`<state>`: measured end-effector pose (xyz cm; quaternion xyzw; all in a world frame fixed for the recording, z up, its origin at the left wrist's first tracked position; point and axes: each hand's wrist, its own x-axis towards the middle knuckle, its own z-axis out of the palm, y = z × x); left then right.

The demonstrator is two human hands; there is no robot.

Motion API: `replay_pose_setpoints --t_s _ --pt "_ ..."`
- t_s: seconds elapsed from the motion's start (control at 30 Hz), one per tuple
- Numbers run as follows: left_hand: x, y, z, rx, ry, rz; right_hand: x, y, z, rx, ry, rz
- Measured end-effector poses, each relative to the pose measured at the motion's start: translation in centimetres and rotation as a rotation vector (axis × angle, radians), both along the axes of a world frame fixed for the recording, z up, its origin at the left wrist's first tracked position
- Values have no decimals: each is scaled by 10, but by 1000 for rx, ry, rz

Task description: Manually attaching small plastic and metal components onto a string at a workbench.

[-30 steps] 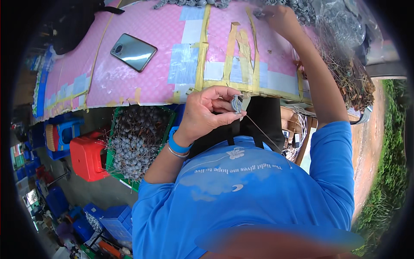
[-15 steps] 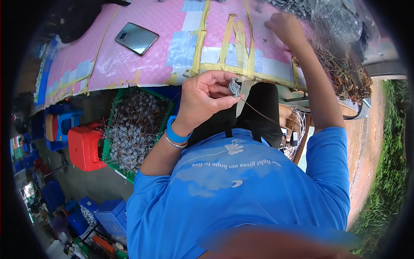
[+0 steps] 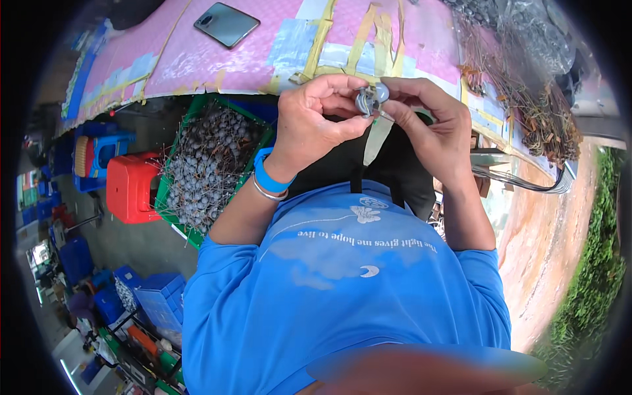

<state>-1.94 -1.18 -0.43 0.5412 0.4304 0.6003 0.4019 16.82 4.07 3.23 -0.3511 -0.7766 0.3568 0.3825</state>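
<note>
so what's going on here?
A person's left hand pinches a small grey swirled piece, and the right hand holds a rounded grey piece right against it, just off the table edge. Whether the two are joined can't be made out. A green crate of grey balls on thin stems stands to the left, and a phone lies on the table.

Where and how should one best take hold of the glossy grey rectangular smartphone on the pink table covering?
Probably take the glossy grey rectangular smartphone by the middle of its two long edges, from above and the near side. It lies flat on the pink table covering, one long edge slanting toward the near side; this grip spans its narrower width and misses the round camera.
</note>
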Motion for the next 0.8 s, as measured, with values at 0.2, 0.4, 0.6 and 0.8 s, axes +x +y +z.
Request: replay_pose_setpoints --t_s 0.2,0.4,0.6,0.8 --pt "2 -1 4 2 143 -17 7 -9 -7 -174 109 69" --pt "6 -1 1 165 417 111 5 -13 -8 -307 39 -3" --pt "5 2 6 225 475 156 -3 -16 -10 30 -86 -32" --pt "4 2 6 268 639 185 -2 -6 -16 -323 47 49"
